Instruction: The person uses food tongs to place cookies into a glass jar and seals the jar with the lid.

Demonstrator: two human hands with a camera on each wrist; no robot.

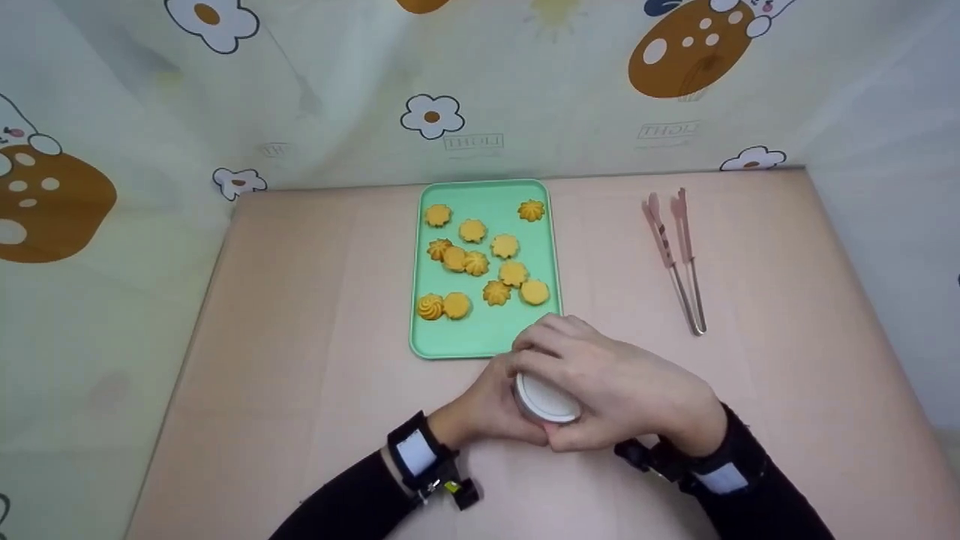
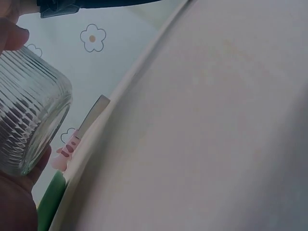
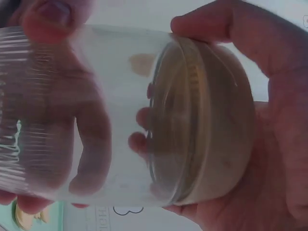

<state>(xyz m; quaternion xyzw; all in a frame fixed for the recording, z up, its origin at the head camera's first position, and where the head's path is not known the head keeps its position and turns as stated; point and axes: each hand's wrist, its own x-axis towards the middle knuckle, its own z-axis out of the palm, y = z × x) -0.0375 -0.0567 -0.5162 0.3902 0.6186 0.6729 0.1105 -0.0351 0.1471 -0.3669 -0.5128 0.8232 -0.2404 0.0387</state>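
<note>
Both hands hold a clear glass jar (image 3: 120, 115) with ribbed lower sides and a white lid (image 1: 549, 397), above the table's front part. My left hand (image 1: 491, 405) grips the glass body; in the left wrist view its fingers and thumb wrap the jar (image 2: 31, 110). Curled over the lid from above is my right hand (image 1: 615, 382), with fingers and thumb around the rim. The right wrist view shows the lid (image 3: 224, 120) seated on the jar's mouth. Through the glass I see only the left fingers behind it, no contents.
Just beyond the hands lies a green tray (image 1: 457, 341) with several cookies (image 1: 505, 246) scattered on it. Tongs (image 1: 686, 277) with pink tips lie to the right of the tray. A patterned cloth (image 1: 337, 90) hangs behind the pink-covered table (image 1: 277, 315).
</note>
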